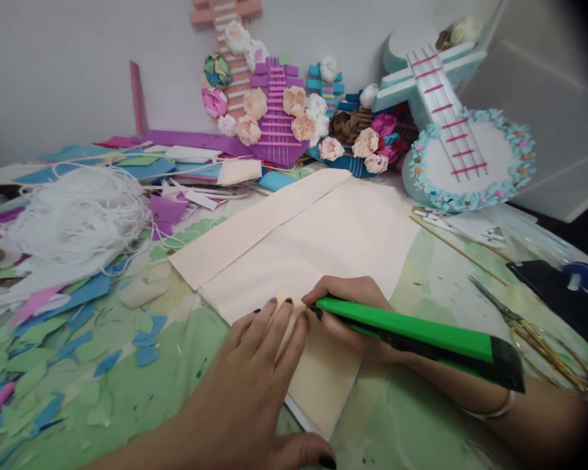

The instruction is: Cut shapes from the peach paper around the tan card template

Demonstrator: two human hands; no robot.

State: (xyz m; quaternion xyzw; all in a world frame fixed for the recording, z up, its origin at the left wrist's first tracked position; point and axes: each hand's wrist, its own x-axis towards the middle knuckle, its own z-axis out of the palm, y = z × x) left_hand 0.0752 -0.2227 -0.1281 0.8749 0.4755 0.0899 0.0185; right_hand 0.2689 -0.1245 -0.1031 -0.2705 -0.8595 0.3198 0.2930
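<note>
A large cream sheet (323, 222) lies flat on the green patterned table cover, with a separate-looking strip (255, 228) along its upper left edge. A smaller yellowish piece (326, 382) rests at its lower part, under my hands. My left hand (259, 378) presses on the paper, its fingers stretched out and slightly apart. My right hand (355, 313) grips a green and black utility knife (411, 326) close to its tip, beside my left fingertips. The knife's tip is mostly hidden by my fingers.
White string (78, 219) is heaped at left, above green and blue paper scraps (91, 349). Decorated paper instruments, including a purple one (277, 117) and a light blue one (470, 156), stand at the back. Gold-handled scissors (534, 333) and a wooden stick (460, 251) lie at right.
</note>
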